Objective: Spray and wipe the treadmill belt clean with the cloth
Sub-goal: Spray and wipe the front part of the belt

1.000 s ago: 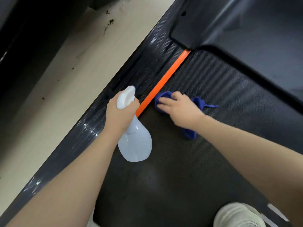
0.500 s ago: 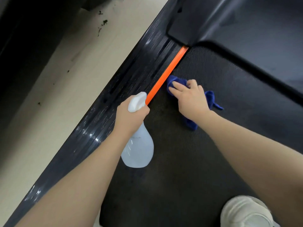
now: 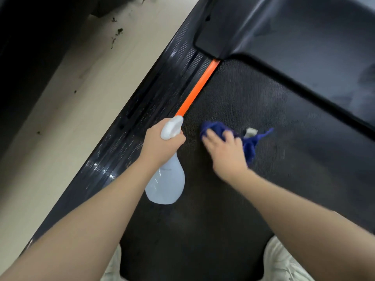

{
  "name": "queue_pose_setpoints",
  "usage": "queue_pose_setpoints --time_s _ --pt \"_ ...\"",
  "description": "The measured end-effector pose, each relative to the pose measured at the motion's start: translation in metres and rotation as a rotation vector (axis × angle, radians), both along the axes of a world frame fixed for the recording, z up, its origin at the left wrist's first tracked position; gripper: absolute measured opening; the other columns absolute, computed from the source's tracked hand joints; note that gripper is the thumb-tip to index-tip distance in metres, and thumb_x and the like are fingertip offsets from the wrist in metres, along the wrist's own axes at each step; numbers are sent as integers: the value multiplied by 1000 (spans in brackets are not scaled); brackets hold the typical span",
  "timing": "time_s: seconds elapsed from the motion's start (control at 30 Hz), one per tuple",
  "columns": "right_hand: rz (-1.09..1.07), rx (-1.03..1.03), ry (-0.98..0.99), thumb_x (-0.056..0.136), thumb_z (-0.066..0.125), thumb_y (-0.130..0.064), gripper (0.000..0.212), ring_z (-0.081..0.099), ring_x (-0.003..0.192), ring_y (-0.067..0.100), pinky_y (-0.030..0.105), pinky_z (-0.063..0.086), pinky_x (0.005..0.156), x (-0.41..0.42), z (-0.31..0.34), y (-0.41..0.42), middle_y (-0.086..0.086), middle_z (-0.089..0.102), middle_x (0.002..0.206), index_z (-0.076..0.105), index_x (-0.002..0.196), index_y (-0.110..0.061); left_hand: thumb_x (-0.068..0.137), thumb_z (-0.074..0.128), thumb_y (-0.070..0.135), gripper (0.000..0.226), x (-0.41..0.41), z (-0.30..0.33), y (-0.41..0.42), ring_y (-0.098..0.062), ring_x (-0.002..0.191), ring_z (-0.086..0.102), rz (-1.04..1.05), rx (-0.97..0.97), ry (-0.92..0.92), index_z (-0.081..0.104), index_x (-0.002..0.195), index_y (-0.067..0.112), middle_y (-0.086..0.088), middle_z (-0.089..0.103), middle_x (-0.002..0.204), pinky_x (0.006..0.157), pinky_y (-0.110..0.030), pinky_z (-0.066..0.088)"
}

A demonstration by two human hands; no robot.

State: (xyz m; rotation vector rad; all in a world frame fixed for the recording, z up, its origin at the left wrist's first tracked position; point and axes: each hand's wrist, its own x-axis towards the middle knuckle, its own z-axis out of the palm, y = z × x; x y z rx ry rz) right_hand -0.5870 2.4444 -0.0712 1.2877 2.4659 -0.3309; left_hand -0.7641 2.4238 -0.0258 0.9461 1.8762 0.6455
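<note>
The black textured treadmill belt [image 3: 253, 102] fills the middle and right of the head view. My right hand [image 3: 225, 151] presses a crumpled blue cloth [image 3: 249, 142] flat onto the belt, fingers spread over it; the hand is motion-blurred. A small white tag sticks out of the cloth. My left hand [image 3: 162, 147] grips the neck of a translucent white spray bottle [image 3: 166, 183] with a white nozzle head, hanging over the belt's left edge beside the orange strip [image 3: 198, 88].
A glossy black side rail [image 3: 129, 126] runs diagonally left of the belt, with beige floor [image 3: 71, 94] beyond it carrying dark specks. The black motor cover [image 3: 294, 37] rises at the top right. Light shoes [image 3: 284, 262] stand on the belt at the bottom.
My right hand has dragged the cloth back toward me and rightward, away from the orange strip. The left hand with the bottle has stayed by the belt's left edge.
</note>
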Motion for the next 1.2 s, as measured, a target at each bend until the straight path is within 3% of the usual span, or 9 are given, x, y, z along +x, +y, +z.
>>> queue_pose_setpoints --time_s 0.13,0.3,0.4,0.5,0.7,0.83,0.9,1.1,1.2 --pt "261 -20 -18 96 35 -18 58 23 131 32 40 29 94 26 2 18 -11 8 157 16 149 -32 72 63 24 31 13 2 1 -16 93 61 -68 -22 -39 65 103 19 -2 67 99 72 -14 44" --pt "-162 95 -104 90 46 -13 60 34 120 37 43 32 87 73 0 56 -3 23 153 28 146 -24 74 64 23 32 22 -4 3 -23 95 62 -60 -21 -17 67 104 12 -7 66 99 80 -28 49" --pt "193 108 54 80 43 -15 49 55 99 35 36 42 69 68 -12 -2 -2 56 133 61 124 -25 63 56 29 47 29 0 7 -24 98 61 -37 -47 14 67 106 13 -6 67 100 87 -35 49" --pt "522 107 112 78 34 -19 51 58 95 32 32 36 68 75 -17 3 -8 62 124 67 115 -27 62 54 28 45 38 1 6 -25 95 61 -63 -37 43 67 102 12 -6 67 97 85 -36 48" --pt "-152 126 -6 89 35 -12 56 38 117 36 41 34 84 78 -11 64 -3 29 151 36 143 -24 64 55 27 39 41 -2 9 -22 93 61 -67 -46 50 67 99 13 -5 67 97 84 -36 50" --pt "448 120 161 72 48 -20 48 61 90 32 33 46 62 69 -19 0 -6 62 124 67 115 -28 72 64 18 27 43 -4 11 -18 89 60 -10 -35 24 67 99 15 -2 66 94 76 -27 48" --pt "598 90 169 73 51 -21 47 61 92 31 33 46 61 75 -22 14 -9 60 126 66 117 -29 77 65 8 19 42 -7 9 -14 83 59 8 -22 29 66 95 14 4 64 87 72 -21 46" --pt "-13 67 55 95 38 -15 55 29 127 36 42 30 90 49 -10 73 -2 19 156 25 148 -22 64 58 22 33 37 -2 8 -7 82 60 105 -39 24 68 94 16 10 65 84 71 -19 48" --pt "261 16 104 98 30 -17 54 20 133 37 41 29 94 16 -1 40 -2 7 158 15 150 -21 58 54 22 41 33 2 6 -10 82 61 171 -41 31 68 96 16 7 65 83 71 -22 47"
